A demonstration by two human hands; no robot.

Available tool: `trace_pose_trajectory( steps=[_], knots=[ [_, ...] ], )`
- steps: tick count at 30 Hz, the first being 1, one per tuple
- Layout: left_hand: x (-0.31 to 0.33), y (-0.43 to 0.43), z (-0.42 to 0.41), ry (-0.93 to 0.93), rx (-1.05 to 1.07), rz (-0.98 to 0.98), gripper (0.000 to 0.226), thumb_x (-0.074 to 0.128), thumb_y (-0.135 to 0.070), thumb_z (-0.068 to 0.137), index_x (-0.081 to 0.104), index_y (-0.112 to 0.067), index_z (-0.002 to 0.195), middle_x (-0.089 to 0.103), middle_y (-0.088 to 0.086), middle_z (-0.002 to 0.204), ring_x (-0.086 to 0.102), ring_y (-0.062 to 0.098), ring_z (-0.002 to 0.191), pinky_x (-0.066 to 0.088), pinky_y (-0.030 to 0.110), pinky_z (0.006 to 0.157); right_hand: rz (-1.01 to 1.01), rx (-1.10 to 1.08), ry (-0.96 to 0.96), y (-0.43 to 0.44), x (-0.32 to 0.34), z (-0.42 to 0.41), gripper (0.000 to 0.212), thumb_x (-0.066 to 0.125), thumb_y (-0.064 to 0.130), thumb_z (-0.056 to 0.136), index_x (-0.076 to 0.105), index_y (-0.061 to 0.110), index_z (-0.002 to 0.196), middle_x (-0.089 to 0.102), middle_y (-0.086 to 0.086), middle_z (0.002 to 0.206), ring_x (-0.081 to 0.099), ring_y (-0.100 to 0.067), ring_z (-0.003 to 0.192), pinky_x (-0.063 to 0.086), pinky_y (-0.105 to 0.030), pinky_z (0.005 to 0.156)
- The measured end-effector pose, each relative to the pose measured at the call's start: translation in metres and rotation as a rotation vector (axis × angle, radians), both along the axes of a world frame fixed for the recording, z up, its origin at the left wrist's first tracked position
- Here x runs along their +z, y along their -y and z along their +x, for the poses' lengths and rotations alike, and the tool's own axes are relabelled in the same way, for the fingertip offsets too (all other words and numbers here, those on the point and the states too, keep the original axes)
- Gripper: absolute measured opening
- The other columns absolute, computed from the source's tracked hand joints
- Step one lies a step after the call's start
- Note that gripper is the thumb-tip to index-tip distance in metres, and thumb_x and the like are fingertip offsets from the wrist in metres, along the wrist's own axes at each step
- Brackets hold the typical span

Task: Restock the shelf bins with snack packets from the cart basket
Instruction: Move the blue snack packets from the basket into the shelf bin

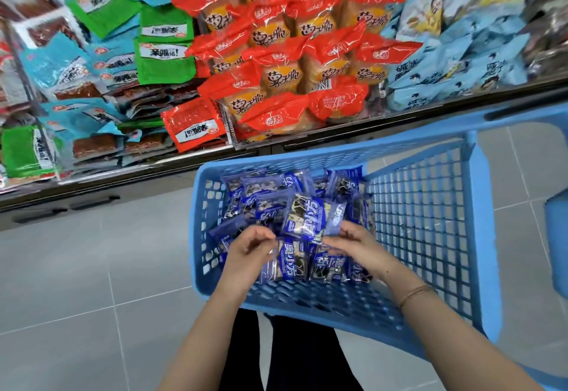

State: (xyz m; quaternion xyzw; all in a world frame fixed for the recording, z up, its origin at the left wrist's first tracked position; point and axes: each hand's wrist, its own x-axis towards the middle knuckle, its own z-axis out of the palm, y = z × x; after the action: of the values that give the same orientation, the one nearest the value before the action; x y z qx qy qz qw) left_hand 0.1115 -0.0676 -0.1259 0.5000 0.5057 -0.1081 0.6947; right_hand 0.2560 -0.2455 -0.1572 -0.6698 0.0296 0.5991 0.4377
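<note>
The left hand [250, 247] was curled, fingertips and thumb closed on the clear sealed edge of one of the blue packets [292, 264] in the heap. The right hand [353, 244], just beside it, had its fingers bent round the near end of a raised packet [304, 221], which stood tilted above the rest with its far end up. The two hands faced each other with the packets between them, which looked like gathering several into one bunch, so that fewer trips to the shelf would be needed (motion blur hid exactly how many each hand had). A thin band [415, 293] sat on the right wrist.

Around the hands, the rest of the blue packets lay loose and overlapping in the left half of the cart basket [485, 237], a pale blue lattice tub whose right half showed bare mesh. None of the blue packets had reached a bin yet, so I judged the restocking to be at the pick-up step.

Beyond the basket's far rim ran the shelf. Its bins sloped toward the aisle, presumably so stock slid forward to the front lip: red packets [292, 52] filled the middle bin, green packets [166, 61] and teal ones lay to the left, and pale blue bags [461, 52] to the right. Which bin suited the blue packets I could not tell. Grey floor tiles [92, 267] lay to the near left.
</note>
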Motion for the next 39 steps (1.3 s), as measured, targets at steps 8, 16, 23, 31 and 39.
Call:
trace_pose_trajectory(
  steps=[8,16,23,31,39],
  knots=[
    [-0.011,0.007,0.032,-0.219,0.099,-0.119,0.023,0.062,-0.034,0.090,0.055,-0.014,0.096,0.066,0.007,0.093,0.067,0.018,0.085,0.057,0.032,0.076,0.047,-0.215,-0.115,-0.030,-0.016,-0.026,0.050,0.071,0.021,0.079,0.051,-0.010,0.112,0.067,-0.017,0.100,0.071,-0.023,0.085,0.056,-0.024,0.074],
    [-0.012,0.009,0.017,-0.044,0.403,-0.401,0.036,0.061,-0.010,0.090,0.055,-0.005,0.126,0.067,0.014,0.118,0.064,0.026,0.106,0.049,0.041,0.095,0.094,0.100,-0.080,-0.013,-0.016,-0.048,0.026,0.077,0.040,0.067,0.070,0.031,0.090,0.073,0.004,0.092,0.069,-0.012,0.090,0.053,-0.021,0.079],
    [-0.017,-0.005,0.000,-0.145,0.351,-0.296,0.016,0.054,0.002,0.090,0.051,-0.010,0.100,0.071,-0.001,0.083,0.066,0.006,0.072,0.051,0.020,0.064,-0.404,0.725,0.518,0.015,-0.042,-0.007,0.053,0.075,0.018,0.077,0.049,0.019,0.123,0.046,-0.001,0.120,0.047,-0.021,0.114,0.041,-0.034,0.100],
    [-0.014,0.000,-0.014,-0.184,0.361,-0.273,0.014,0.056,-0.003,0.090,0.058,-0.016,0.084,0.067,-0.015,0.067,0.057,-0.012,0.045,0.046,0.014,0.047,-0.449,0.790,0.596,0.017,-0.046,-0.010,0.039,0.073,0.020,0.078,0.049,0.021,0.109,0.039,0.001,0.114,0.041,-0.019,0.110,0.039,-0.031,0.091],
    [-0.019,-0.002,-0.009,-0.194,0.366,-0.297,0.020,0.052,-0.011,0.092,0.055,-0.030,0.086,0.053,-0.011,0.097,0.060,-0.002,0.089,0.045,0.017,0.081,-0.301,0.151,0.417,0.025,-0.006,0.010,0.024,0.069,0.008,0.082,0.050,0.020,0.091,0.058,0.006,0.088,0.055,-0.004,0.075,0.040,-0.015,0.061]
  ],
)
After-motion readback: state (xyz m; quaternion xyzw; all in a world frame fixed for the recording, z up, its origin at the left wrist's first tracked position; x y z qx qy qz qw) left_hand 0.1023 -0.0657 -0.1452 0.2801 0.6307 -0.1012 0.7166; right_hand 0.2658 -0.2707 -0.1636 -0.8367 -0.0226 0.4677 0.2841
